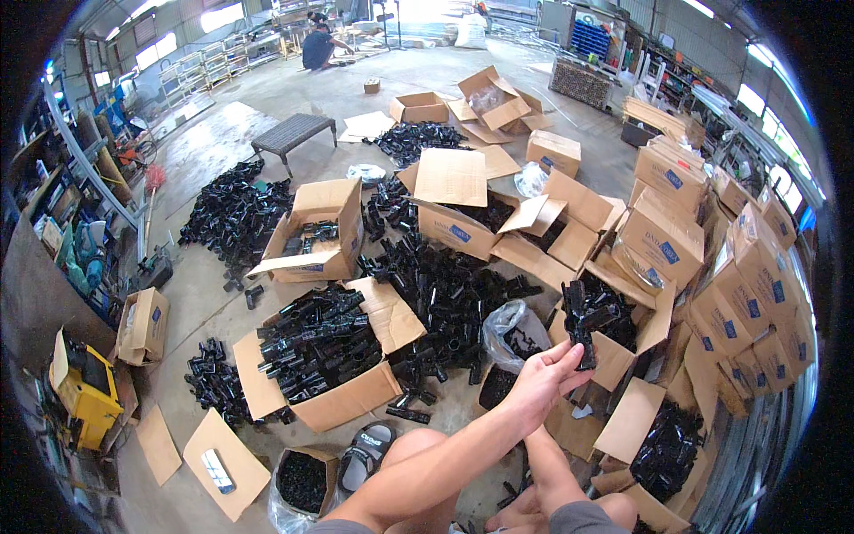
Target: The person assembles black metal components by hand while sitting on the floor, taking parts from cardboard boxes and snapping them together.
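My left hand (544, 381) is raised over the boxes at the right, thumb and fingers closed on a black tubular fitting (587, 310). The fitting stands nearly upright, with a branch toward the right. My right forearm (550, 467) rises behind my left wrist, and that hand's fingers are hidden. Behind the held piece is an open carton (654, 325) of similar black fittings. Beside my left hand sits a clear plastic bag (504, 331) with small dark parts. Left of it, a wide open carton (347, 409) is heaped with black fittings.
Loose piles of black fittings (233, 214) cover the floor among open cartons (334, 262). Sealed cartons (663, 236) are stacked at the right. A low dark table (294, 133) stands farther back. A phone-like object (216, 472) lies on cardboard near a sandal (367, 456). Another person (318, 49) crouches far away.
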`<state>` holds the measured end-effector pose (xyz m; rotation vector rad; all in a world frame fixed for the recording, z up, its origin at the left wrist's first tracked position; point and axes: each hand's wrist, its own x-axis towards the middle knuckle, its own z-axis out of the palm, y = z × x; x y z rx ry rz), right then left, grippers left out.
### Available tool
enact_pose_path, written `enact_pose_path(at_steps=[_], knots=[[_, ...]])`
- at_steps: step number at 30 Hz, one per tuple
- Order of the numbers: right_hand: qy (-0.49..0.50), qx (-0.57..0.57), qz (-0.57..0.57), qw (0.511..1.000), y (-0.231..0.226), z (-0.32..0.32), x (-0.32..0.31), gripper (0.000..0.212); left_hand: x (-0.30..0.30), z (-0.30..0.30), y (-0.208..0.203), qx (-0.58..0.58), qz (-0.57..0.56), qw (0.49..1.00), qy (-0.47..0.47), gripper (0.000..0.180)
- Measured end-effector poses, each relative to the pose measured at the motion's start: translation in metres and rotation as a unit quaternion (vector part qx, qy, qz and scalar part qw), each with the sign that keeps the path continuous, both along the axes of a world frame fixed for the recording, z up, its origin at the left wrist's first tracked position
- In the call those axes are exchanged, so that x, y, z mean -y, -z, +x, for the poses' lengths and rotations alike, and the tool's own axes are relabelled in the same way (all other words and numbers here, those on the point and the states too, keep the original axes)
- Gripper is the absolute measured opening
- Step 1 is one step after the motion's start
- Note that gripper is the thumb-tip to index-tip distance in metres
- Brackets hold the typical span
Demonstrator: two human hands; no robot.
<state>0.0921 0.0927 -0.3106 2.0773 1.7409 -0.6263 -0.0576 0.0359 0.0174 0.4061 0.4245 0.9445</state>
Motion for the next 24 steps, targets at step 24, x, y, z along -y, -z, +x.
enact_pose_path(at_steps=[24], knots=[[0.168,-0.577,0.426,0.677,-0.351,0.031,0.084,0.019,0.01,0.02,-0.003,-0.071,0.065,0.994,-0.054,0.025]])
